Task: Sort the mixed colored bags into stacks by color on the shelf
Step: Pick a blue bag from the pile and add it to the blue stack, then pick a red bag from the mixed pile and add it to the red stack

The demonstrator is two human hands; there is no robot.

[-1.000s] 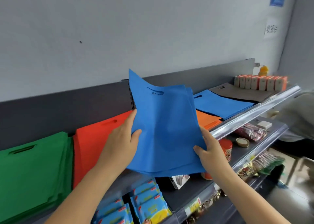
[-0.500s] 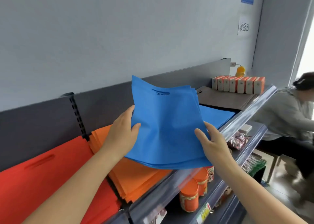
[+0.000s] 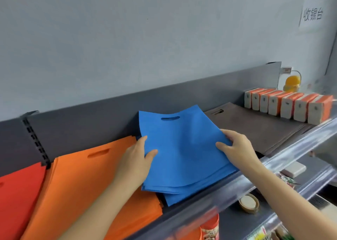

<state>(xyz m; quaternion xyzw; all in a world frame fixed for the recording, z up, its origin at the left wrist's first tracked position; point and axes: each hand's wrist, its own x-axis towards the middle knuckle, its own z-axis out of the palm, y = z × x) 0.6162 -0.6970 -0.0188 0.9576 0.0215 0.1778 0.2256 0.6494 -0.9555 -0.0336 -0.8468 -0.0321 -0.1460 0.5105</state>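
Observation:
A bundle of blue bags (image 3: 182, 148) lies on the blue stack on the top shelf, handle slot toward the wall. My left hand (image 3: 135, 159) grips its left edge, thumb on top. My right hand (image 3: 237, 148) holds its right edge, thumb on top. An orange stack (image 3: 87, 176) lies directly left of the blue one, and a red stack (image 3: 16, 194) sits at the far left. A brown stack (image 3: 259, 128) lies to the right of the blue bags.
A row of orange-and-white boxes (image 3: 290, 105) stands at the shelf's right end, with a yellow object (image 3: 291, 83) behind it. The clear shelf rail (image 3: 273, 168) runs along the front. Lower shelves hold an orange can (image 3: 209, 227), a round lid (image 3: 249, 202) and packets.
Both hands moved the blue bundle right and down from in front of me onto the blue stack. The view panned right; the green stack is out of frame.

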